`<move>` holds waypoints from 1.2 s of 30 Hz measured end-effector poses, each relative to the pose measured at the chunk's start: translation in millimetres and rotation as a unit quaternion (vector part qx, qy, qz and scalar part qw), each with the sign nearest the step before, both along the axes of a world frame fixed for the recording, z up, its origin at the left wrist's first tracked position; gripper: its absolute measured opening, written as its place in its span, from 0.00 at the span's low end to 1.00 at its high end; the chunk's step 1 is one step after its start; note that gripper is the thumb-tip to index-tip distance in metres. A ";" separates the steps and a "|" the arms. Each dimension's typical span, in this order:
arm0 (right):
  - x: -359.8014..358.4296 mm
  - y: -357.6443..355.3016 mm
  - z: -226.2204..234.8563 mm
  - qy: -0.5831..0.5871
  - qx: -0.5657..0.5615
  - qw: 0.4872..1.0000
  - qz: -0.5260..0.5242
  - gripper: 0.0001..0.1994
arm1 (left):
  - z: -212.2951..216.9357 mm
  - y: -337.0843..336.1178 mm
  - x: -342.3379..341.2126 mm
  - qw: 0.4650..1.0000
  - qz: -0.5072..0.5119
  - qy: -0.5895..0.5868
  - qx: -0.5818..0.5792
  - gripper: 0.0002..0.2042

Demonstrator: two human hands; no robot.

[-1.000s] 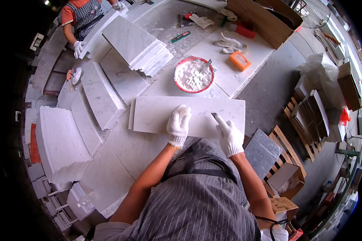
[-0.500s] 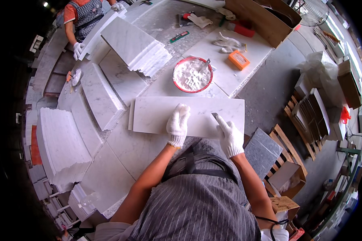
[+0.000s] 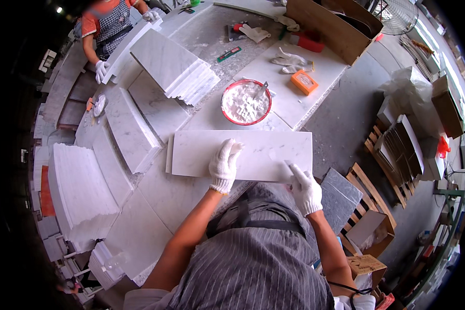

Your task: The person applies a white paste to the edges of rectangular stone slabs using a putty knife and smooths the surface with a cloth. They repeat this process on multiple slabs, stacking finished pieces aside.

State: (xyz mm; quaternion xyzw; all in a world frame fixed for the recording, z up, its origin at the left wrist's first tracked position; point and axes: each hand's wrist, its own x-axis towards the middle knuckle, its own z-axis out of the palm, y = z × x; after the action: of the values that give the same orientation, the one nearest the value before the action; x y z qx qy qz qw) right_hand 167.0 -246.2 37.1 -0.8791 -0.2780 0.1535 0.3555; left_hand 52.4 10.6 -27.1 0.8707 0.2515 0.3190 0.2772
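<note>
A long white marble slab (image 3: pixel 266 145) with faint grey veining lies crosswise before me, another slab edge showing under its left end. My left hand (image 3: pixel 223 166), in a white knitted glove, rests on its middle-left; the fingers are curled together, and whatever they hold, if anything, is hidden. Toward the slab's right end, my gloved right hand (image 3: pixel 306 192) grips a small scraper (image 3: pixel 288 164), its thin grey blade against the surface. Beyond the slab stands a red-rimmed bowl (image 3: pixel 222 111) of white paste (image 3: pixel 244 103), with a metal spatula (image 3: pixel 263 89) stuck in it.
Stacked marble slabs (image 3: pixel 165 62) stand far left, more (image 3: pixel 85 186) nearer left. An orange box (image 3: pixel 304 82), loose gloves (image 3: pixel 289 60) and a green tool (image 3: pixel 229 54) lie beyond the bowl. A co-worker (image 3: pixel 113 26) stands far left. Pallets (image 3: pixel 380 194) stand on the right-hand floor.
My right hand has moved right and nearer to me along the slab, drawing the scraper with it. The left hand has shifted slightly left. The whole view has tilted a little.
</note>
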 end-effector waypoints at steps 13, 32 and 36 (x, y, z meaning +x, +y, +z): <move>7.6 -0.4 -5.4 0.004 0.058 0.995 -0.077 0.23 | 11.1 -0.6 20.5 0.960 -0.101 0.062 0.253 0.21; 8.0 -1.2 -16.2 -0.015 0.058 0.995 -0.081 0.19 | 5.7 -4.5 26.3 0.953 -0.114 0.060 0.274 0.20; 7.6 -0.6 -16.0 -0.019 0.047 0.995 -0.083 0.20 | 11.1 -5.1 27.3 0.952 -0.117 0.064 0.276 0.20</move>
State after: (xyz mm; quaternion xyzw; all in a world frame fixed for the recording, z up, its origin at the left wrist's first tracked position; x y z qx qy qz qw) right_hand 174.6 -246.8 21.0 -0.8845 -0.2172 0.0934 0.4023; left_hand 79.7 5.5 -16.0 0.9550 0.0671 0.2852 0.0453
